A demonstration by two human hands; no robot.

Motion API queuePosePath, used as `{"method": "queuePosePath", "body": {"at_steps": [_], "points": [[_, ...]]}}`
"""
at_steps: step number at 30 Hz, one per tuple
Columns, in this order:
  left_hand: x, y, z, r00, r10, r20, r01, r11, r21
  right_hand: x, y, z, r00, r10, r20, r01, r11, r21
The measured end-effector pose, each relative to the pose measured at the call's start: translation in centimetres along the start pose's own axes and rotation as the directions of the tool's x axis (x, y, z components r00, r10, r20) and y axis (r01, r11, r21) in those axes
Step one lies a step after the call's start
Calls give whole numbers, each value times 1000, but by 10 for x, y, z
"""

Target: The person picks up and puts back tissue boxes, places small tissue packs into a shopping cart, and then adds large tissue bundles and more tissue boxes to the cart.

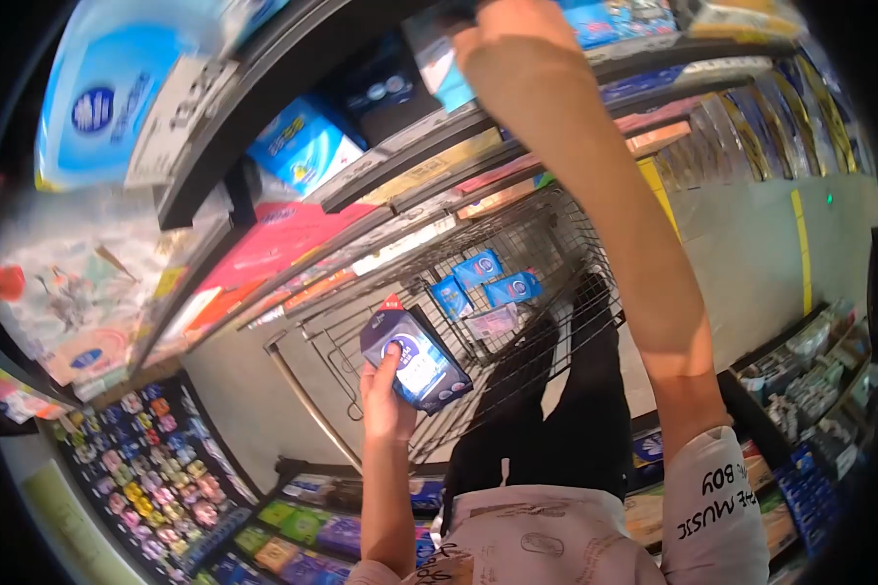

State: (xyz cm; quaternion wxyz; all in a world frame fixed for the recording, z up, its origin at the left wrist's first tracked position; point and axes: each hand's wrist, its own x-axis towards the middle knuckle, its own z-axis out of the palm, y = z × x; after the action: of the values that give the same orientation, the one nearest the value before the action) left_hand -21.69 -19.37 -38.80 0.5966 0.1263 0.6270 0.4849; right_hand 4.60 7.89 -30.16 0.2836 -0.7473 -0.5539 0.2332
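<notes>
My left hand (385, 390) grips a dark blue and white soft pack (424, 366), probably tissues or wipes, with the thumb pressed across its front. Behind it stands a wire shopping cart (346, 336). In the cart lie three blue packs, one of them a blue pack (512, 288) at the right, and a paler pinkish pack (493, 322). My right arm stretches up to the shelf, and my right hand (517, 24) is at the top edge of the view beside packages there. Its fingers are blurred and cut off, so what they touch cannot be made out.
Shelf edges (254, 88) with price tags run along the left and top. A large blue package (117, 88) and a blue-white pack (302, 146) sit on them. A display of small colourful items (161, 468) stands lower left. Grey floor (741, 253) with yellow lines lies right.
</notes>
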Motion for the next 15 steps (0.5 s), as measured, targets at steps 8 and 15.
{"method": "queuePosePath", "body": {"at_steps": [8, 15], "points": [[9, 10, -12, 999, -2, 43, 13, 967, -253, -1, 15, 0, 791, -593, -146, 414, 696, -587], [16, 3, -12, 976, -57, 209, 156, 855, -495, -24, -5, -5, 807, -535, 250, 574, 615, -541]]}}
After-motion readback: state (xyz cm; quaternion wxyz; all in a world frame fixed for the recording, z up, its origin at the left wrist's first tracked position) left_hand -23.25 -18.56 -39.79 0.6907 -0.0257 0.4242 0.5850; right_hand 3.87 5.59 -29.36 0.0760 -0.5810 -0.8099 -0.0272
